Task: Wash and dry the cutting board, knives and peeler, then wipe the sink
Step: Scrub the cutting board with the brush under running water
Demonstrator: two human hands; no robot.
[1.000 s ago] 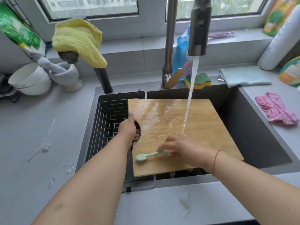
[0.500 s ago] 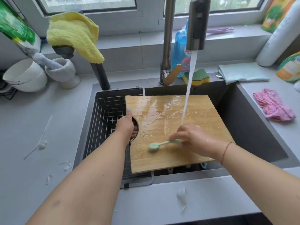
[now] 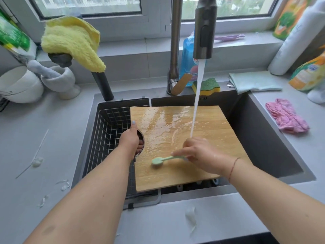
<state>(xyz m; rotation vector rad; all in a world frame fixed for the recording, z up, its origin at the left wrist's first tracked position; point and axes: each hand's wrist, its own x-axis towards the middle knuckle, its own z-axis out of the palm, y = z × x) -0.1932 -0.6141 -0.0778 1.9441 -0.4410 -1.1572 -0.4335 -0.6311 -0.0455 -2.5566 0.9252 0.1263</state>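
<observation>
Left hand point(image 3: 131, 140) grips cutting board point(image 3: 177, 131); right hand point(image 3: 198, 153) grips brush point(image 3: 162, 159) beside wire basket point(image 3: 107, 138).

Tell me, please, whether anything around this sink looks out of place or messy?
Mostly orderly, but pale scraps and a thin white strip litter the counter left of the sink, with another scrap on its front ledge. They look like stray peelings or wrapper bits, though I cannot tell which.

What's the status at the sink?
Left hand grips cutting board at handle hole. Right hand holds green brush on it. Water running. Nothing obstructing.
</observation>
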